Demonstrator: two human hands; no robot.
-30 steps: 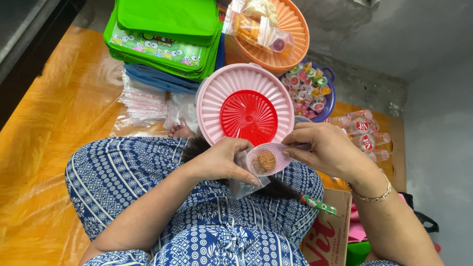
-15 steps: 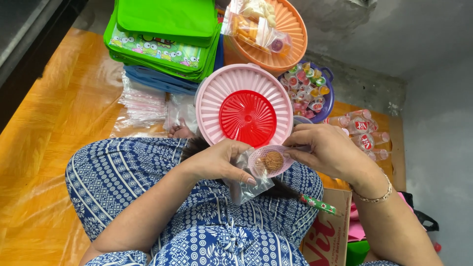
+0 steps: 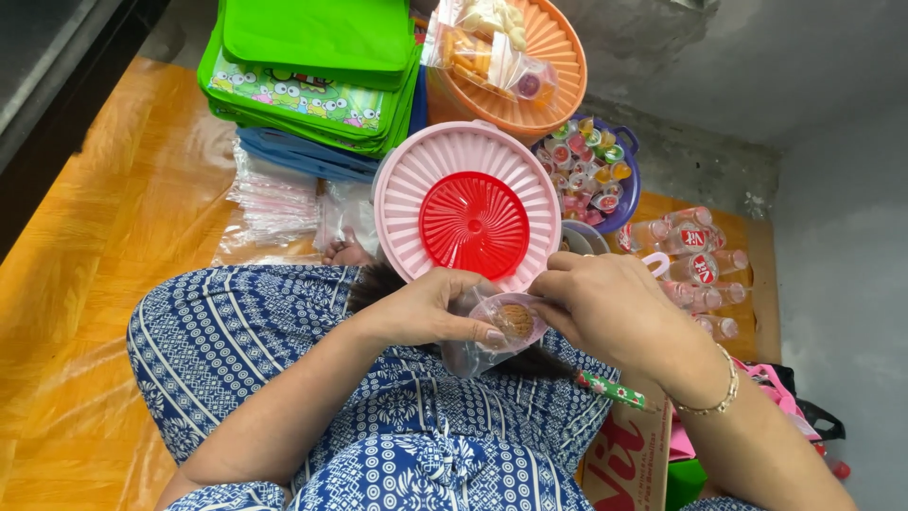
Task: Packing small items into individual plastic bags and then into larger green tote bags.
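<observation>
— What is seen around the pink round lid (image 3: 407, 189) with the red centre (image 3: 474, 225)?

— Behind it, to the left, a stack of green and blue fabric bags (image 3: 312, 76) is piled. Directly behind it, an orange basket (image 3: 553, 71) with bagged snacks (image 3: 482, 43) is set.

— And to its right?

— A purple bowl (image 3: 632, 194) filled with small jelly cups (image 3: 586, 166) is placed there, with small bottles (image 3: 695, 255) laid further right. Clear plastic bags (image 3: 274, 199) are spread to its left on the orange floor (image 3: 113, 237).
</observation>
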